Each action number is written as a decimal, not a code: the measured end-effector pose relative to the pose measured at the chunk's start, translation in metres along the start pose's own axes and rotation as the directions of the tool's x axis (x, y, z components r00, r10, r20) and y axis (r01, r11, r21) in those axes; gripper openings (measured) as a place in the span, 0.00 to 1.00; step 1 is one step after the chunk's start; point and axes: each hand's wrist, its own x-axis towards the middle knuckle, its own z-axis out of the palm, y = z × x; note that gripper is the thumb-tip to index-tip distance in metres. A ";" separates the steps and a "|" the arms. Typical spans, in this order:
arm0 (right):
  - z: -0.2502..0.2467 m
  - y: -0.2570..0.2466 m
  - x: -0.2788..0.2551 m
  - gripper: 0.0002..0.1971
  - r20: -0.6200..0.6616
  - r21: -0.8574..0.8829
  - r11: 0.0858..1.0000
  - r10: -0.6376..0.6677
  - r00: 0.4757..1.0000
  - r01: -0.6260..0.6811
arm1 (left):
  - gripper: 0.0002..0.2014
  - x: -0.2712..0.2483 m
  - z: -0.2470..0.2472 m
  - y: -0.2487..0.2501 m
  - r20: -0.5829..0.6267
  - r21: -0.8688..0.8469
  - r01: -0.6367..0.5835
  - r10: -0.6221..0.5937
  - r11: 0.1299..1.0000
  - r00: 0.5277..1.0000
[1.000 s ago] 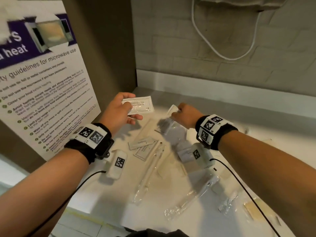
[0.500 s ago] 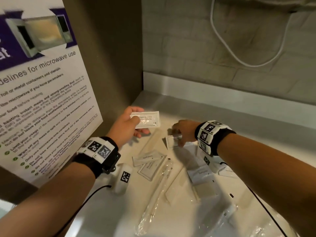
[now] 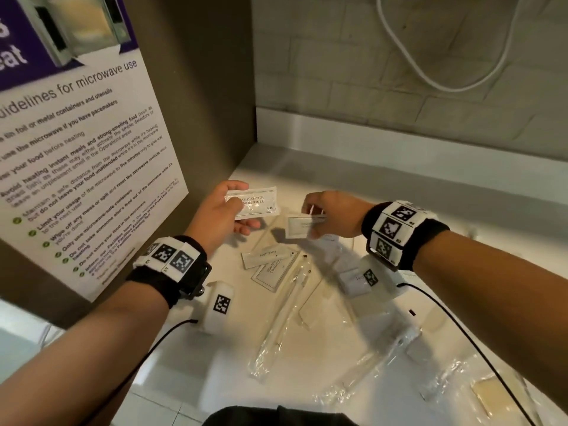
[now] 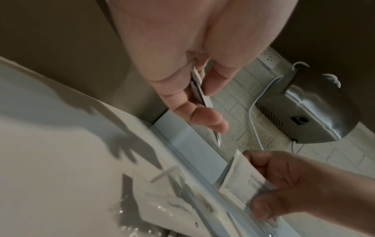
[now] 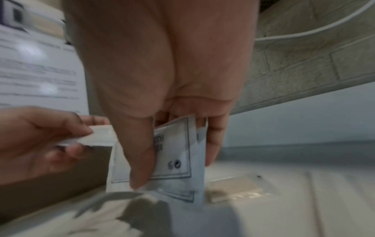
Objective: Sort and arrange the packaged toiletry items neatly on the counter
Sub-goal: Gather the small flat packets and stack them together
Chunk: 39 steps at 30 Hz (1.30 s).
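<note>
My left hand [image 3: 229,212] holds a white shampoo-with-conditioner sachet [image 3: 256,202] above the white counter [image 3: 307,167], thumb on top and fingers beneath; the left wrist view shows that sachet [image 4: 199,91] edge-on between thumb and fingers. My right hand [image 3: 319,219] pinches a second white sachet [image 3: 302,226] just right of the first, lifted off the counter. The right wrist view shows this second sachet [image 5: 174,154] under my thumb. On the counter below lie a toothpaste sachet [image 3: 267,256], another shampoo sachet [image 3: 273,273] and a wrapped toothbrush [image 3: 282,318].
More clear-wrapped items [image 3: 365,370] and a flat tan packet [image 3: 491,398] lie at the front right. A brown side wall carries a microwave-use poster [image 3: 76,167]. A brick back wall has a white cable [image 3: 408,59] and a steel dryer [image 4: 308,105].
My right hand has picked a sachet off the counter and raised it toward the one in my left hand. The left hand has kept its sachet in about the same place.
</note>
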 end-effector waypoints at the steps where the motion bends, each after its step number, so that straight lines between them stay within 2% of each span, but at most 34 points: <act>1: 0.001 -0.009 -0.003 0.17 0.039 0.024 0.999 -0.039 0.998 0.038 | 0.18 -0.003 -0.002 -0.002 -0.014 -0.013 0.005 -0.005 1.000 1.000; 4: 0.018 -0.035 -0.007 0.15 0.211 0.000 0.990 -0.141 0.967 0.144 | 0.18 -0.011 -0.008 -0.005 -0.053 -0.045 0.018 -0.021 0.999 0.998; 5: 0.025 -0.041 -0.007 0.15 0.234 -0.017 0.986 -0.155 0.960 0.164 | 0.18 -0.013 -0.010 -0.006 -0.056 -0.049 0.019 -0.022 0.999 0.998; 9: 0.038 -0.051 0.005 0.13 0.142 -0.129 0.972 -0.178 0.974 0.197 | 0.17 -0.019 -0.015 -0.006 -0.054 -0.061 0.030 -0.033 0.998 0.998; 12: 0.030 -0.050 0.013 0.11 0.073 -0.211 0.966 -0.135 0.988 0.148 | 0.17 -0.023 -0.019 -0.005 -0.059 -0.057 0.019 -0.023 0.998 0.998; 15: 0.024 -0.049 0.015 0.13 0.115 -0.255 0.957 -0.113 0.987 0.139 | 0.17 -0.023 -0.021 -0.004 -0.061 -0.045 0.016 -0.019 0.999 0.998; 19: 0.027 -0.060 0.011 0.17 0.365 -0.185 0.955 -0.152 0.919 0.231 | 0.17 -0.021 -0.019 -0.002 -0.059 -0.028 0.016 -0.018 0.999 0.998; 23: 0.038 -0.060 0.012 0.30 0.420 -0.125 0.965 -0.157 0.894 0.229 | 0.17 -0.019 -0.016 -0.003 -0.014 -0.005 0.026 -0.026 1.000 1.000; 25: 0.040 -0.059 0.011 0.33 0.426 -0.130 0.966 -0.149 0.892 0.223 | 0.17 -0.018 -0.015 -0.005 -0.003 0.008 0.037 -0.037 0.999 0.999; 27: 0.040 -0.058 0.009 0.31 0.385 -0.202 0.945 -0.164 0.908 0.256 | 0.17 -0.017 -0.015 -0.007 0.001 0.014 0.044 -0.044 0.999 0.999; 29: 0.041 -0.059 0.006 0.24 0.284 -0.284 0.915 -0.205 0.937 0.286 | 0.17 -0.018 -0.015 -0.009 -0.001 0.009 0.045 -0.045 0.999 0.999; 31: 0.045 -0.055 0.005 0.23 0.182 -0.311 0.910 -0.227 0.957 0.275 | 0.17 -0.019 -0.015 -0.009 -0.010 -0.011 0.042 -0.042 0.999 0.999; 33: 0.046 -0.050 0.001 0.20 0.107 -0.252 0.938 -0.219 0.970 0.239 | 0.17 -0.020 -0.015 -0.007 -0.018 -0.030 0.024 -0.024 0.999 1.000; 35: 0.043 -0.044 -0.006 0.12 0.058 -0.156 0.969 -0.182 0.981 0.189 | 0.18 -0.020 -0.013 -0.006 -0.017 -0.037 0.012 -0.012 0.999 1.000; 39: 0.026 -0.033 -0.030 0.12 -0.065 0.047 0.981 -0.184 0.981 0.187 | 0.18 -0.022 0.000 -0.002 0.029 -0.061 0.030 -0.029 0.998 0.999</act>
